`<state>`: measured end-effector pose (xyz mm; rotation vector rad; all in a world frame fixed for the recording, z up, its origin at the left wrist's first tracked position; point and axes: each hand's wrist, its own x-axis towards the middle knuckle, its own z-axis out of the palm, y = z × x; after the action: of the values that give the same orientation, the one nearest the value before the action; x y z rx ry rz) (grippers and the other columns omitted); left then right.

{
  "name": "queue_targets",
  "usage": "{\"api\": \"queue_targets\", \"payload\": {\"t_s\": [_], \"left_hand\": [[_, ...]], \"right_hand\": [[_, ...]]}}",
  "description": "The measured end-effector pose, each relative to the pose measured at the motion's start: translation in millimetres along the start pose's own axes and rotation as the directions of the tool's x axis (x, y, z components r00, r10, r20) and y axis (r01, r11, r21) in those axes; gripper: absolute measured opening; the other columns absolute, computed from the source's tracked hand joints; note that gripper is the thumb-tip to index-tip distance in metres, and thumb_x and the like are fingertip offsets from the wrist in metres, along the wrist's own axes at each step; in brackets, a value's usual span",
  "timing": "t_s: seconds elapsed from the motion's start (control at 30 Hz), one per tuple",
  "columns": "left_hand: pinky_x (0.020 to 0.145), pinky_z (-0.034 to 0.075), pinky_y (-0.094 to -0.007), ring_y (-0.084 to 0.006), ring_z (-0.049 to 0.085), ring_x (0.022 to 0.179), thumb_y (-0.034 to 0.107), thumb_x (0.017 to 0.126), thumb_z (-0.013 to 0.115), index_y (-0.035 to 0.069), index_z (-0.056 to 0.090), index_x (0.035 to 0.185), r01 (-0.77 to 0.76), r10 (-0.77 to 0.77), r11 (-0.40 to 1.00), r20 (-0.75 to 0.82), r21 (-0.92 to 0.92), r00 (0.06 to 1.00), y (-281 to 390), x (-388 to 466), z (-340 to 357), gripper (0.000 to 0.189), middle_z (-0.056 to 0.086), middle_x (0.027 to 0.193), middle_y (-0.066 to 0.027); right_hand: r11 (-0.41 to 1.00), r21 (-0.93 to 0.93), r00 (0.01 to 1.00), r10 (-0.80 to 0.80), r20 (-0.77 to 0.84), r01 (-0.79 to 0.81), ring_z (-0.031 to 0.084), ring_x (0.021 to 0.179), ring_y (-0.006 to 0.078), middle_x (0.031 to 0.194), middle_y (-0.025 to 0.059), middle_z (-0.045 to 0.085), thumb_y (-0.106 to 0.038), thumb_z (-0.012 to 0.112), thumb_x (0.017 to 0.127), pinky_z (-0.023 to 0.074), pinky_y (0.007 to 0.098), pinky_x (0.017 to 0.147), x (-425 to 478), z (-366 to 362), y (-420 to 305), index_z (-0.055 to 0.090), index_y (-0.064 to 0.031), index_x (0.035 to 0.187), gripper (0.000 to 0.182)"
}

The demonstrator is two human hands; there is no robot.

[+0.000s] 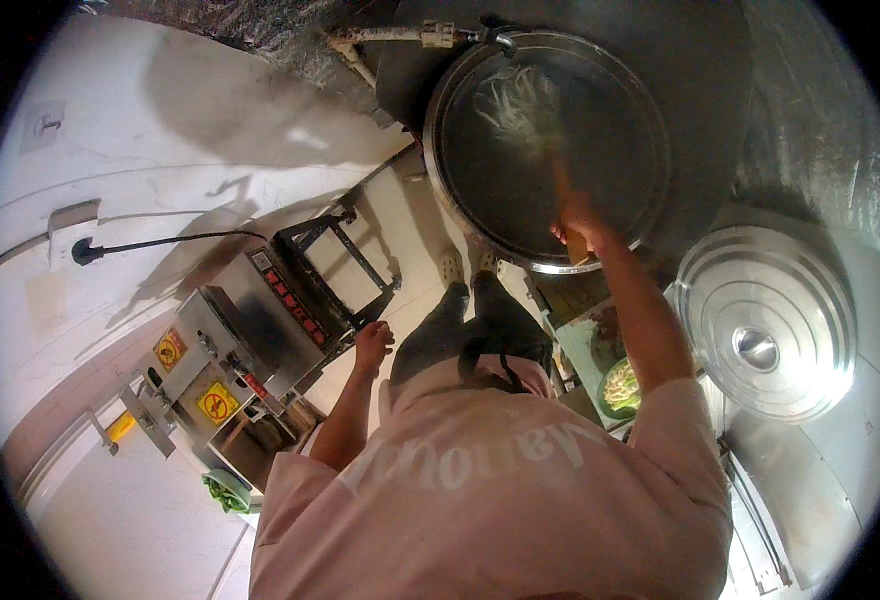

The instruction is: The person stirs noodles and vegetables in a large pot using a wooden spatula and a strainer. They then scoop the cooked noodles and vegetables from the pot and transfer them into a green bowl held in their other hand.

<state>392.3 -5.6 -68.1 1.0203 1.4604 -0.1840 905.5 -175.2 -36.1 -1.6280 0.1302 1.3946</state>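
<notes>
My right hand (579, 225) is closed on the handle of a wooden-handled utensil (562, 176) over a big round metal pot (552, 264). The utensil's far end is lost in dark, steamy liquid. Pale strips, perhaps noodles (519, 101), show near the pot's far side beyond that end. A metal tap (501, 41) reaches over the pot's far rim. At my left side, my left hand (375, 343) hangs with loosely bent fingers and nothing visible in it, near a metal machine and a black frame.
A large round metal lid (770, 322) lies at the right. Near my right elbow is a bowl of pale and green food (621, 386). On the left are a metal machine (260, 322), a black metal frame (346, 266), a power cable (177, 240) and a bowl of green vegetables (226, 491).
</notes>
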Motion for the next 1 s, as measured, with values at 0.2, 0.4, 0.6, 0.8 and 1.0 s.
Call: {"api": "queue_targets", "payload": {"t_s": [0.2, 0.4, 0.6, 0.8, 1.0], "left_hand": [[0.065, 0.050, -0.0316, -0.0153, 0.063, 0.078, 0.026, 0.095, 0.060, 0.004, 0.061, 0.114, 0.009, -0.009, 1.000, -0.037, -0.002, 0.999, 13, -11, 6, 0.029, 0.065, 0.088, -0.0053], [0.062, 0.048, -0.0288, -0.0124, 0.061, 0.073, 0.024, 0.095, 0.058, 0.005, 0.061, 0.110, -0.006, 0.004, 0.999, -0.028, -0.048, 1.000, 18, -15, -4, 0.024, 0.062, 0.085, -0.0024], [0.063, 0.048, -0.0293, -0.0120, 0.060, 0.075, 0.025, 0.095, 0.058, 0.005, 0.061, 0.109, -0.029, 0.029, 1.000, -0.023, 0.011, 0.999, 18, -13, -9, 0.024, 0.062, 0.085, -0.0019], [0.064, 0.049, -0.0294, -0.0124, 0.061, 0.075, 0.026, 0.095, 0.058, 0.005, 0.062, 0.109, -0.055, 0.055, 0.998, 0.008, 0.019, 0.998, 13, -4, -6, 0.025, 0.063, 0.085, -0.0026], [0.065, 0.051, -0.0309, -0.0141, 0.063, 0.078, 0.025, 0.094, 0.059, 0.004, 0.061, 0.115, -0.053, 0.052, 0.995, 0.019, 0.081, 0.998, 17, 0, -3, 0.030, 0.065, 0.089, -0.0052]], "right_hand": [[0.943, 0.288, 0.981, 0.131, 0.144, -0.169, 0.059, 0.055, 0.0193, 0.071, 0.0095, 0.062, -0.023, 0.064, 0.088, 0.0473, 0.0321, 0.047, -18, 18, 12, 0.059, -0.0042, 0.093, 0.020], [0.954, 0.295, 0.967, -0.118, 0.226, 0.048, 0.058, 0.057, 0.0146, 0.077, 0.0071, 0.065, -0.027, 0.065, 0.088, 0.0465, 0.0270, 0.052, 28, 20, 29, 0.065, -0.0015, 0.094, 0.027], [0.961, 0.251, 0.981, -0.152, 0.118, 0.118, 0.057, 0.053, 0.0153, 0.072, 0.0093, 0.065, -0.029, 0.058, 0.093, 0.0467, 0.0299, 0.049, 11, 2, 44, 0.063, -0.0029, 0.089, 0.027], [0.998, -0.009, 0.993, 0.055, -0.109, -0.057, 0.058, 0.053, 0.0155, 0.072, 0.0108, 0.064, -0.028, 0.056, 0.095, 0.0454, 0.0336, 0.043, -78, 10, 13, 0.059, -0.0028, 0.088, 0.027], [0.945, 0.327, 0.992, -0.019, 0.128, -0.024, 0.055, 0.052, 0.0146, 0.066, 0.0075, 0.059, -0.025, 0.057, 0.094, 0.0464, 0.0316, 0.046, -23, 13, 59, 0.058, -0.0034, 0.088, 0.023]]}}
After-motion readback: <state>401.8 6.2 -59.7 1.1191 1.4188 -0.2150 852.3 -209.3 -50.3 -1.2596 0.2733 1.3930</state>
